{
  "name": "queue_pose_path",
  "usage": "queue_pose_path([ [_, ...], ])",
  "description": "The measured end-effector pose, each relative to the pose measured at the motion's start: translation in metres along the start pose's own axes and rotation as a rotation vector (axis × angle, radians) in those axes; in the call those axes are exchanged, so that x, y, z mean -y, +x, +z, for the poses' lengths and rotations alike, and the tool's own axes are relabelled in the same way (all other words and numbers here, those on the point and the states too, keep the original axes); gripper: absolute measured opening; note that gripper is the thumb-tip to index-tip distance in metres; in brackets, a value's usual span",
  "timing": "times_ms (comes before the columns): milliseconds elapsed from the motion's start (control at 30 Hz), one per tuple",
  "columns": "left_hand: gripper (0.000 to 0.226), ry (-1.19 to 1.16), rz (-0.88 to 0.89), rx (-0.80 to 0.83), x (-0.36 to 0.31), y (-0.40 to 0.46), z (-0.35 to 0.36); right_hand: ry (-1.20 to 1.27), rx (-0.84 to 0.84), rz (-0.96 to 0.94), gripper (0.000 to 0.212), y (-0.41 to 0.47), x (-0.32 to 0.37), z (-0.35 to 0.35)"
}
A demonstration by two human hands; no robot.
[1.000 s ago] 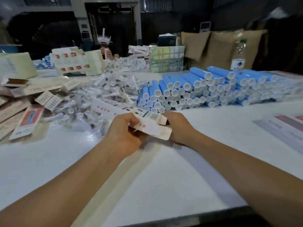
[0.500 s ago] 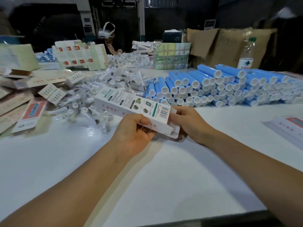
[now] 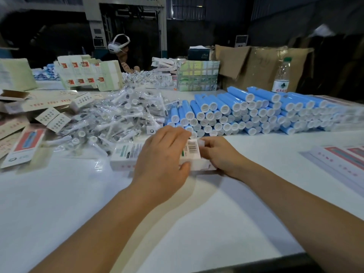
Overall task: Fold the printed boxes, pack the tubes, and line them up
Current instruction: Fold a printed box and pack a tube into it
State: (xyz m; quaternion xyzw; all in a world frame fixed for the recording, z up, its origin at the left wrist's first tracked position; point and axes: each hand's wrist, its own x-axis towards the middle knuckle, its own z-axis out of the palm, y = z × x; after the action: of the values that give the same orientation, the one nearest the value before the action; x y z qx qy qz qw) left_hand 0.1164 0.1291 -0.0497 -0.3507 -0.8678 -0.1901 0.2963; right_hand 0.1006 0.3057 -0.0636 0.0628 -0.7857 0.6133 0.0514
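I have brought the box point(image 3: 157, 154) down from the air, where I held it tilted half a second ago, onto the desk point(image 3: 59, 203); it now lies flat and lengthwise across my view. My left hand point(image 3: 163, 160) has shifted from gripping its underside to lying over its top, fingers curled across the far edge and thumb pressed against the near side wall. My right hand point(image 3: 218, 154) is at the box's right end, fingers pinching the end flap, which stands partly open.

The box is white and long, with green print and small text on the top face left of my left hand, and a barcode showing between my two hands. Its near side wall carries small red marks.

Just beyond my hands the blue tubes point(image 3: 246, 113) are stacked in rows, their white caps facing me. Beyond my left hand lies a heap of bagged brush heads point(image 3: 118, 115). Far left of it sit flat, unfolded boxes point(image 3: 23, 146), and right of my right hand more printed cartons point(image 3: 338, 160) lie on the desk.
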Motion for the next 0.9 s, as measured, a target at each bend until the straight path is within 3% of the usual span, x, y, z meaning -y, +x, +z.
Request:
queue_pose_path([
  [100,0.081,0.211,-0.15,0.27,0.011,0.001,0.005,-0.093,0.041,-0.02,0.016,-0.002,0.001,-0.001],
  [233,0.093,0.299,-0.196,0.447,0.015,-0.001,0.009,-0.105,0.052,-0.004,0.017,-0.003,0.0,-0.002],
  [367,0.088,0.303,-0.171,0.421,0.015,0.0,0.01,-0.09,0.062,0.007,0.02,-0.003,0.002,-0.002],
  [500,0.072,0.31,-0.148,0.375,0.017,0.0,0.01,-0.152,-0.041,-0.01,0.011,0.0,0.001,-0.007],
  [733,0.066,0.439,-0.104,0.352,0.016,-0.006,0.02,-0.634,-0.495,-0.229,0.024,0.036,0.031,-0.046],
  [900,0.068,0.477,-0.075,0.352,0.014,-0.005,0.027,-0.965,-0.617,-0.235,0.027,0.089,0.064,-0.1],
])
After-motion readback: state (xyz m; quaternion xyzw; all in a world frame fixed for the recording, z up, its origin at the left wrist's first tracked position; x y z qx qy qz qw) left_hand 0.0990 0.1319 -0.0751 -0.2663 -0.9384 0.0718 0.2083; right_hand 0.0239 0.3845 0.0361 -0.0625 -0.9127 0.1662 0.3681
